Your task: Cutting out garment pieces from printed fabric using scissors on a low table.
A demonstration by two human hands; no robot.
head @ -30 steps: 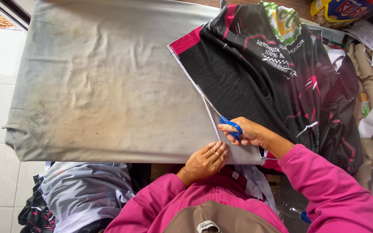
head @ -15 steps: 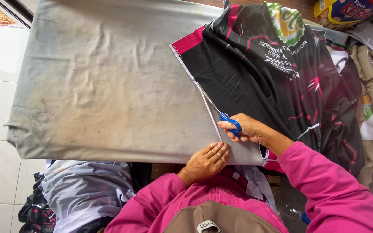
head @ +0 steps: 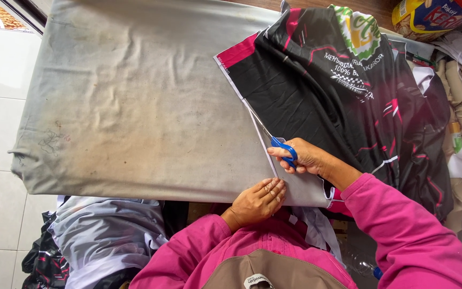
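- my right hand [head: 308, 157] is closed through the blue handles of the scissors [head: 274, 136], thumb and fingers hooked in the loops.
- the scissor blades point up and away from me, lying along the white border of the black printed fabric [head: 316, 101]; i cannot tell how far apart the blades stand.
- my left hand [head: 258, 199] lies flat, fingers together, pressing on the near strip of that white border just beside the scissor handles; it holds nothing, only pins the cloth down.
- the fabric is black with pink and white markings and a pink band at its far corner; it covers the right part of the grey padded table [head: 129, 107] and bunches up toward the right edge.
- a heap of grey and dark cloth [head: 97, 241] sits below the table's near edge, on my left.
- folded brown paper pieces [head: 458, 96] are stacked to the right of the fabric.
- my sleeves are pink.
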